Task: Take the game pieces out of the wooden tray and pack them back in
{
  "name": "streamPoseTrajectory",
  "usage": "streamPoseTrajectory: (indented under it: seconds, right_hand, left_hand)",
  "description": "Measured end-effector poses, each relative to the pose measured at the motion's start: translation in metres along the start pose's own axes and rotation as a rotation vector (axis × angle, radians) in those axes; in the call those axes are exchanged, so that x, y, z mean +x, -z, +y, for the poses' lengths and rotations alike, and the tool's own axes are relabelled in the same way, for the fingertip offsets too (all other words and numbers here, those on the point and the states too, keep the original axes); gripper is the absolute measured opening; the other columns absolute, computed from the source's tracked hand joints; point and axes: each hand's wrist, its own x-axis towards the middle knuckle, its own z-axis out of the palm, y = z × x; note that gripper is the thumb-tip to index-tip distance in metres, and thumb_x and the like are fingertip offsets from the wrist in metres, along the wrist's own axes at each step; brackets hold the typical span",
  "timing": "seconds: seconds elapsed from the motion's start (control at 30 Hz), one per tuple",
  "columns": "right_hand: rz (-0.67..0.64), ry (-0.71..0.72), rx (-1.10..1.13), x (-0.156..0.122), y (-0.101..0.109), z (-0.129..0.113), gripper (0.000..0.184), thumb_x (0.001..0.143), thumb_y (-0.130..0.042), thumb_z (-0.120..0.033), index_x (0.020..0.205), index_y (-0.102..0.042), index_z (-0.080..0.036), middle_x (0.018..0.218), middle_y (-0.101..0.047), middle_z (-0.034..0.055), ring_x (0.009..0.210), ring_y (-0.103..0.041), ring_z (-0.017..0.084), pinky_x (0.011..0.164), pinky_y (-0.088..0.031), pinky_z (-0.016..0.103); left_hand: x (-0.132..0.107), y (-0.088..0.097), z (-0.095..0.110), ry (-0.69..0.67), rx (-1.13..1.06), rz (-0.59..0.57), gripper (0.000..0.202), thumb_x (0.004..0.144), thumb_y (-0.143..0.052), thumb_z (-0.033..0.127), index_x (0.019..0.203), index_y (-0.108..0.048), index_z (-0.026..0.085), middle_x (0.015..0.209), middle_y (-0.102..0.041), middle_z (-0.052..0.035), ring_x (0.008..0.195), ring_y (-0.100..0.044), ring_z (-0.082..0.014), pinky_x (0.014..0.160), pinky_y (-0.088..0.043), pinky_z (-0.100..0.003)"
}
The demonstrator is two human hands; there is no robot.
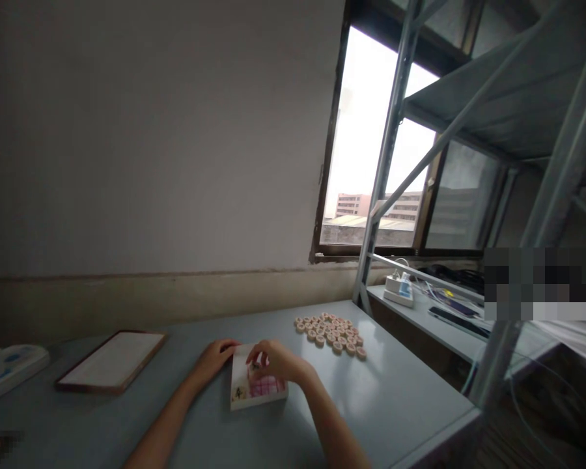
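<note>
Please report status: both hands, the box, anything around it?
Left hand at printed box's far-left corner; right hand over its top. Box flat on table. Xiangqi pieces clustered apart, farther right.

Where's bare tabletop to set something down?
Table: bare right of the right hand, up to its right edge and the round pieces; also between the brown-framed board and left hand. Crowded: the box, both hands at it, and the pieces.

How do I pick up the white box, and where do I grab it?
Probably grip the box by its left and right edges, coming in from both sides at once: it lies flat, with straight opposite edges to squeeze.
</note>
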Motion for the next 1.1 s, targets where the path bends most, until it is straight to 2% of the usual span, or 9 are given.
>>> streamPoseTrajectory:
  seconds: [0.17, 0.27, 0.4, 0.47, 0.57, 0.67, 0.73, 0.87, 1.1]
  right_hand:
    - [0.41, -0.144, -0.035, -0.026, 0.041, 0.041, 0.036, 0.064, -0.059, -0.007, 0.098, -0.06, -0.018, 0.084, -0.058, 0.0026, 0.074, -0.053, 0.013, 0.073, -0.042, 0.024]
    - [0.508, -0.236, -0.161, -0.039, 0.051, 0.059, 0.039, 0.063, -0.051, 0.001, 0.096, -0.061, -0.017, 0.094, -0.054, 0.0056, 0.086, -0.051, 0.015, 0.08, -0.039, 0.026]
    - [0.575, -0.132, -0.241, -0.033, 0.045, 0.04, 0.034, 0.068, -0.051, -0.003, 0.095, -0.06, -0.022, 0.098, -0.05, 0.0042, 0.093, -0.049, 0.016, 0.084, -0.036, 0.027]
    - [0.496, -0.019, -0.213, -0.024, 0.032, 0.016, 0.031, 0.07, -0.056, -0.01, 0.097, -0.059, -0.024, 0.096, -0.052, 0.0026, 0.092, -0.049, 0.015, 0.083, -0.037, 0.026]
    - [0.177, 0.155, -0.203, -0.015, 0.002, -0.015, 0.035, 0.064, -0.066, -0.021, 0.097, -0.06, -0.026, 0.096, -0.055, 0.0016, 0.093, -0.051, 0.016, 0.08, -0.039, 0.024]
    - [0.018, 0.198, -0.228, -0.011, -0.023, -0.031, 0.027, 0.066, -0.061, -0.017, 0.092, -0.064, -0.025, 0.096, -0.059, 0.0017, 0.088, -0.054, 0.016, 0.075, -0.04, 0.022]
    - [-0.021, 0.203, -0.206, -0.01, -0.029, -0.032, 0.026, 0.068, -0.058, -0.014, 0.091, -0.065, -0.024, 0.093, -0.061, 0.001, 0.083, -0.056, 0.014, 0.072, -0.041, 0.02]
    - [-0.212, 0.227, -0.041, -0.007, -0.023, -0.028, 0.032, 0.063, -0.065, -0.019, 0.095, -0.064, -0.024, 0.09, -0.064, -0.0014, 0.076, -0.056, 0.012, 0.068, -0.041, 0.017]
    - [-0.143, 0.362, 0.017, -0.003, -0.023, -0.033, 0.022, 0.064, -0.064, -0.019, 0.087, -0.065, -0.018, 0.085, -0.064, -0.0009, 0.081, -0.055, 0.011, 0.078, -0.039, 0.018]
  left_hand:
    - [0.002, 0.001, -0.003, 0.002, 0.007, -0.01, 0.038, 0.068, -0.044, 0.039, 0.086, -0.066, 0.014, 0.094, -0.065, -0.0074, 0.09, -0.057, -0.0211, 0.082, -0.041, -0.027]
    - [0.001, 0.002, 0.0, 0.011, -0.001, -0.025, 0.037, 0.068, -0.044, 0.04, 0.086, -0.066, 0.015, 0.093, -0.066, -0.0066, 0.091, -0.057, -0.0211, 0.082, -0.041, -0.027]
    - [-0.002, 0.003, 0.006, 0.017, -0.012, -0.03, 0.037, 0.068, -0.045, 0.041, 0.086, -0.066, 0.016, 0.094, -0.066, -0.0056, 0.091, -0.057, -0.0211, 0.082, -0.041, -0.028]
    - [-0.002, 0.002, 0.007, 0.02, -0.009, -0.015, 0.037, 0.068, -0.045, 0.041, 0.085, -0.066, 0.016, 0.093, -0.066, -0.0052, 0.09, -0.057, -0.021, 0.082, -0.041, -0.027]
    - [-0.002, 0.001, 0.006, 0.01, -0.007, 0.007, 0.035, 0.066, -0.046, 0.041, 0.081, -0.067, 0.017, 0.089, -0.067, -0.0049, 0.089, -0.058, -0.0209, 0.082, -0.042, -0.027]
    - [0.0, 0.0, 0.002, 0.002, -0.015, 0.038, 0.033, 0.064, -0.047, 0.039, 0.078, -0.067, 0.017, 0.087, -0.067, -0.0046, 0.088, -0.058, -0.0211, 0.082, -0.041, -0.027]
    - [0.0, 0.0, 0.001, 0.011, -0.012, 0.036, 0.033, 0.063, -0.047, 0.038, 0.078, -0.067, 0.016, 0.086, -0.067, -0.0047, 0.087, -0.058, -0.0214, 0.082, -0.042, -0.028]
    - [-0.003, 0.0, 0.005, -0.006, 0.01, -0.02, 0.033, 0.064, -0.048, 0.036, 0.08, -0.067, 0.015, 0.087, -0.067, -0.0051, 0.086, -0.058, -0.0211, 0.08, -0.042, -0.028]
    - [-0.007, 0.002, 0.012, -0.045, -0.024, -0.029, 0.032, 0.067, -0.049, 0.039, 0.077, -0.067, 0.015, 0.084, -0.067, -0.0053, 0.084, -0.058, -0.0206, 0.079, -0.042, -0.028]
